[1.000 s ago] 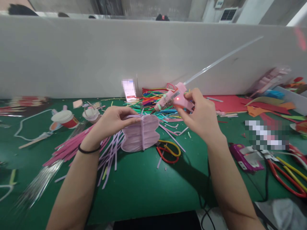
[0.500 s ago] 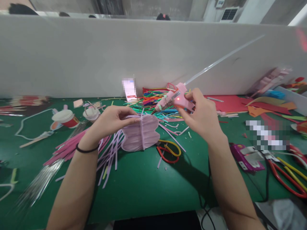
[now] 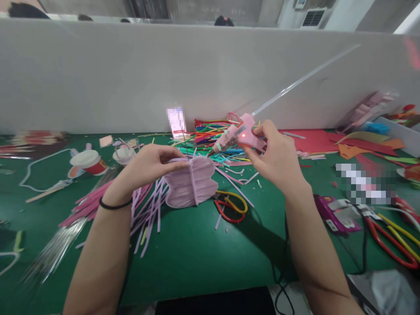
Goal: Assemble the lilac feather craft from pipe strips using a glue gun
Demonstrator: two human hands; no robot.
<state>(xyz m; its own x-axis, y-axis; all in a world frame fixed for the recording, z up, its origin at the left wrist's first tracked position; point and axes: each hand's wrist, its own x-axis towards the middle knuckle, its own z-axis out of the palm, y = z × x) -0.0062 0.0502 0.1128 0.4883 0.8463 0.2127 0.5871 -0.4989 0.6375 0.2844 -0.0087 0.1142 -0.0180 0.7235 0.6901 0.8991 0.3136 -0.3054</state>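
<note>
Between the thumb and fingers of my left hand (image 3: 160, 159) is the top edge of a lilac butterfly shape (image 3: 205, 181), made of fuzzy strips with one strip running down its middle. It is held up above the table. My right hand (image 3: 277, 157) is wrapped round the handle of a pink hot glue gun (image 3: 247, 131), whose red light is lit. A long clear glue stick (image 3: 305, 81) juts from its back. The dark nozzle points down and left, close by the butterfly's upper edge; I cannot tell whether they touch.
Scissors (image 3: 231, 208) with red and yellow handles lie below the butterfly. Lilac and pink pipe cleaners (image 3: 157, 205) are heaped at left, near a paper cup (image 3: 88, 162). Behind are a lit phone (image 3: 177, 122) and coloured pipe cleaners (image 3: 210, 133); a purple box (image 3: 336, 214) is at right.
My left hand and the butterfly have shifted slightly left, and the butterfly is a little more tilted. The right hand with the glue gun stays almost in place.
</note>
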